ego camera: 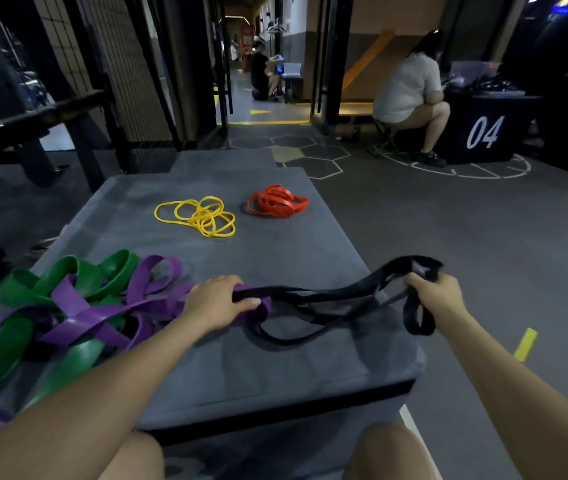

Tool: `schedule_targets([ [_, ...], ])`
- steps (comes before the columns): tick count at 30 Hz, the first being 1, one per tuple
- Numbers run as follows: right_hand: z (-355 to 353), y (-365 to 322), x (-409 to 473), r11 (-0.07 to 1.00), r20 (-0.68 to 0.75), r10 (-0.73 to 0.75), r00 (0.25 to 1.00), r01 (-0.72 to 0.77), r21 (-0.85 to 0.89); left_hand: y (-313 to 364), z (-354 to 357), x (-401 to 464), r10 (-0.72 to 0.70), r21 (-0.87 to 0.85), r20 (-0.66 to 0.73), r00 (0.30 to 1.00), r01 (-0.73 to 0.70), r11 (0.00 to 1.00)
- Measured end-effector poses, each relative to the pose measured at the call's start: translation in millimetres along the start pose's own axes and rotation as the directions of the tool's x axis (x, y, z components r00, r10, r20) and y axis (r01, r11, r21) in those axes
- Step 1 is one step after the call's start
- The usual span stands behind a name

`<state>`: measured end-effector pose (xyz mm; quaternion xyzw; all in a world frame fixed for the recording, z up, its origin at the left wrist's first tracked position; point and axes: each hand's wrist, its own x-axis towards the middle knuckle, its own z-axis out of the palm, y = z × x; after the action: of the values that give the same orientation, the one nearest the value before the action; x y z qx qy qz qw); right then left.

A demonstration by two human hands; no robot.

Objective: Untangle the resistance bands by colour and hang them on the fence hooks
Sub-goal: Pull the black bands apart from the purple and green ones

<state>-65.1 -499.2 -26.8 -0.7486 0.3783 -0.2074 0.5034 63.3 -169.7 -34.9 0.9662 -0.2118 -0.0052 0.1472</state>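
A tangle of wide purple bands (109, 317) and green bands (68, 275) lies on the near left of a grey mat (275, 258). Black bands (331, 299) stretch between my hands above the mat's near right. My left hand (216, 301) presses down on the black bands together with a purple band end. My right hand (436, 294) grips the other end of the black bands, lifted slightly past the mat's right edge. Thin yellow bands (201, 216) and red bands (277, 201) lie in separate piles farther back on the mat.
A black mesh fence (126, 64) stands at the back left beside a dark bench (33, 116). A seated person (410, 95) is at a black box marked 04 (483, 133) at the back right. Another person (262, 72) sits down the corridor. Grey floor surrounds the mat.
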Motion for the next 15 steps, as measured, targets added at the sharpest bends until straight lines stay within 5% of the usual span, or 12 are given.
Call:
schedule_targets([
  [5, -19.8, 15.0, 6.9, 0.998, -0.024, -0.026, 0.999, 0.024, -0.062, 17.8, -3.2, 19.2, -0.076, -0.406, -0.031, 0.997, 0.057, 0.912],
  [15, -38.3, 16.4, 17.5, 0.984, -0.069, -0.136, 0.988, 0.126, -0.128, 13.9, -17.7, 38.8, -0.034, -0.44, -0.105, 0.994, -0.016, 0.898],
])
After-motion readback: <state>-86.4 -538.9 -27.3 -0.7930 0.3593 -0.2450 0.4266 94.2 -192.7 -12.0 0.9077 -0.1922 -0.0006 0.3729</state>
